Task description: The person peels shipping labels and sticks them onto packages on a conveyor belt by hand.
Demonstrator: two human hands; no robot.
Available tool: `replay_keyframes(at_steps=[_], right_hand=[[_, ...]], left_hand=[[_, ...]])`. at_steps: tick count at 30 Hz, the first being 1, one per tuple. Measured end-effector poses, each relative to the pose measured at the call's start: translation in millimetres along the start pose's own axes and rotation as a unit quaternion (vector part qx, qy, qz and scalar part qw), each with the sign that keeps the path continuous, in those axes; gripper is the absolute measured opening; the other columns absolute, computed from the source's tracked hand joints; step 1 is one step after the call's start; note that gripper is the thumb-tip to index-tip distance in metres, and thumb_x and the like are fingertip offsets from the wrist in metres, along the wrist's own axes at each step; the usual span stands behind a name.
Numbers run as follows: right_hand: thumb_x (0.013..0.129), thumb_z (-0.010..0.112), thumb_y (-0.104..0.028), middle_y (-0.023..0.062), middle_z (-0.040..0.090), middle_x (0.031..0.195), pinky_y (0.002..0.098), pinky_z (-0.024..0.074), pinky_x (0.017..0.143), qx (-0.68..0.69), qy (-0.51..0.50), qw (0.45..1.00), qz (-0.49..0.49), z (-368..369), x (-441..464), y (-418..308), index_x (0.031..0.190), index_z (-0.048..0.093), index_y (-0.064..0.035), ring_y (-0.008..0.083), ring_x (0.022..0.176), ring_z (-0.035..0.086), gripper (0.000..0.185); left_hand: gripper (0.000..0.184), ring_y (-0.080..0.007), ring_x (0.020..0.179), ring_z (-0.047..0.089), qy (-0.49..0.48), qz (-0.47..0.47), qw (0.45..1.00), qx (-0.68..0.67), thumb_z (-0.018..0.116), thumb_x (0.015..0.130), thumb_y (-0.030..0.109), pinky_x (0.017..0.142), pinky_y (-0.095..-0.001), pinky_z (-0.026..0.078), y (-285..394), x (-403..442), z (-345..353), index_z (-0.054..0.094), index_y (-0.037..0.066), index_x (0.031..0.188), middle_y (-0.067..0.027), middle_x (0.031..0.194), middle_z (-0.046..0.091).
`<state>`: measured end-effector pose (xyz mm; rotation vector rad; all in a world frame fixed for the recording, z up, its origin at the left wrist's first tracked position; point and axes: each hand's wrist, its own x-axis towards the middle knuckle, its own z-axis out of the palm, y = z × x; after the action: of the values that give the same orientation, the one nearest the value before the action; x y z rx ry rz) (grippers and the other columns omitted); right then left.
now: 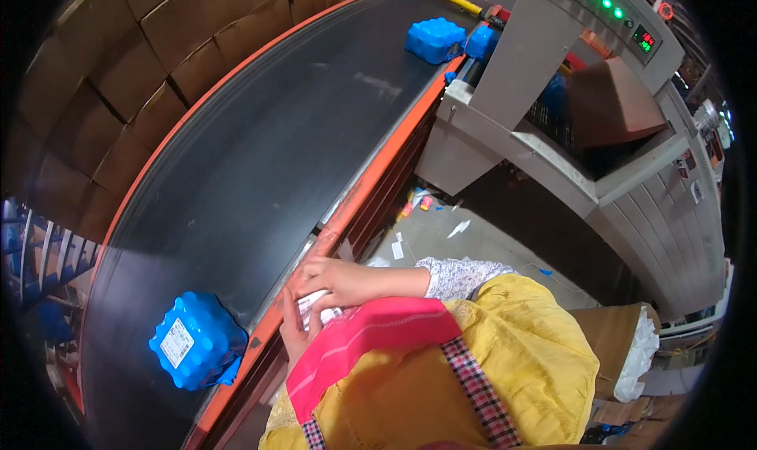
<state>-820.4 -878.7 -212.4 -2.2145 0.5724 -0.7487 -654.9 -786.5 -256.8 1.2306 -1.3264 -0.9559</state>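
At the orange edge of the belt, my right hand point(337, 280) reaches across from the right with its fingers bent over a small white piece, possibly a label point(314, 299). My left hand point(296, 330) is just below it, its fingers up against the same white piece and its palm partly hidden by the pink cloth. Close by on the belt is a blue shrink-wrapped pack point(206, 344) with a bumpy top. A white printed label point(177, 343) is stuck on that pack. Neither hand touches the pack.
The dark conveyor belt point(260, 166) runs away to the upper right. Two more blue packs, one here point(436, 40), are at its far end by a grey machine point(512, 135) with green lights. Stacked cardboard boxes point(118, 79) line the left. Paper scraps point(397, 246) litter the floor.
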Motion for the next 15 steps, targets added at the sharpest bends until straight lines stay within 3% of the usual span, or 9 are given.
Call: replay_keyframes(at_steps=[2,3,6,7,10,13,14,15], right_hand=[[0.074,0.071,-0.016,0.0085,0.055,0.095,0.0368,0.043,0.084,0.057,0.015,0.998,0.029,7.0,-8.4,4.3,0.105,0.066,-0.0065,0.0246,0.098,0.051,0.033],[0.076,0.069,-0.016,0.0063,0.054,0.086,0.0354,0.0448,0.078,0.019,0.042,0.999,0.001,10.1,-10.3,7.0,0.095,0.069,-0.0075,0.0237,0.091,0.052,0.02],[0.078,0.067,-0.016,0.0048,0.053,0.08,0.0344,0.0464,0.071,-0.004,0.075,0.996,-0.043,1.8,-14.1,-2.4,0.092,0.069,-0.0068,0.0232,0.082,0.054,0.016],[0.079,0.066,-0.017,0.0048,0.055,0.078,0.0338,0.0473,0.066,-0.042,0.054,0.998,-0.002,4.4,-18.3,5.0,0.087,0.068,-0.0067,0.023,0.079,0.055,0.013],[0.08,0.065,-0.018,0.0052,0.058,0.08,0.033,0.048,0.068,-0.033,0.068,0.997,0.028,5.0,-21.3,10.7,0.085,0.068,-0.0067,0.0228,0.082,0.057,0.012],[0.081,0.064,-0.016,0.0049,0.063,0.088,0.0329,0.0494,0.075,-0.07,0.116,0.991,-0.016,3.7,-22.7,19.0,0.087,0.068,-0.0072,0.0233,0.089,0.058,0.011],[0.081,0.063,-0.016,0.0052,0.063,0.091,0.0333,0.0493,0.075,-0.074,0.146,0.986,-0.026,1.1,-22.2,20.8,0.087,0.068,-0.0066,0.0234,0.09,0.058,0.012],[0.081,0.063,-0.017,0.0054,0.064,0.094,0.0336,0.0491,0.076,-0.079,0.176,0.98,-0.036,-4.9,-20.6,21.8,0.087,0.069,-0.006,0.0236,0.092,0.058,0.014]], left_hand=[[0.062,-0.0128,0.097,0.056,0.003,-0.058,0.998,-0.011,0.059,0.084,-0.002,0.084,-0.0263,0.045,0.7,5.5,1.1,0.03,-0.001,0.139,-0.0107,0.111,0.059],[0.058,-0.0116,0.094,0.056,-0.008,-0.087,0.995,-0.037,0.06,0.084,-0.001,0.082,-0.0262,0.045,-3.0,6.4,-1.2,0.033,-0.001,0.136,-0.0092,0.109,0.06],[0.033,-0.0069,0.086,0.055,-0.118,-0.175,0.948,-0.237,0.063,0.084,0.003,0.073,-0.0243,0.045,-27.5,12.0,-10.6,0.058,-0.003,0.116,-0.0042,0.096,0.063],[0.014,-0.0061,0.078,0.055,-0.108,-0.158,0.96,-0.202,0.061,0.085,0.006,0.065,-0.0212,0.043,-21.2,11.2,-8.4,0.066,-0.002,0.095,-0.0027,0.088,0.064],[0.013,-0.0064,0.069,0.055,-0.018,-0.149,0.974,-0.17,0.06,0.087,0.01,0.06,-0.0209,0.042,-17.4,11.2,0.0,0.066,-0.002,0.088,-0.0015,0.082,0.064],[0.023,-0.0092,0.065,0.056,0.003,-0.191,0.982,0.001,0.055,0.092,0.018,0.057,-0.0226,0.044,-30.6,16.0,-15.9,0.064,-0.002,0.085,-0.0044,0.08,0.064],[0.037,-0.0121,0.062,0.057,0.033,-0.109,0.984,-0.139,0.047,0.096,0.03,0.055,-0.0242,0.045,-36.9,19.4,-14.2,0.061,-0.002,0.085,-0.006,0.076,0.063],[0.04,-0.0135,0.061,0.057,0.113,-0.114,0.974,-0.159,0.044,0.097,0.033,0.054,-0.0248,0.045,-36.6,24.2,-13.8,0.06,-0.002,0.086,-0.0065,0.076,0.062]])
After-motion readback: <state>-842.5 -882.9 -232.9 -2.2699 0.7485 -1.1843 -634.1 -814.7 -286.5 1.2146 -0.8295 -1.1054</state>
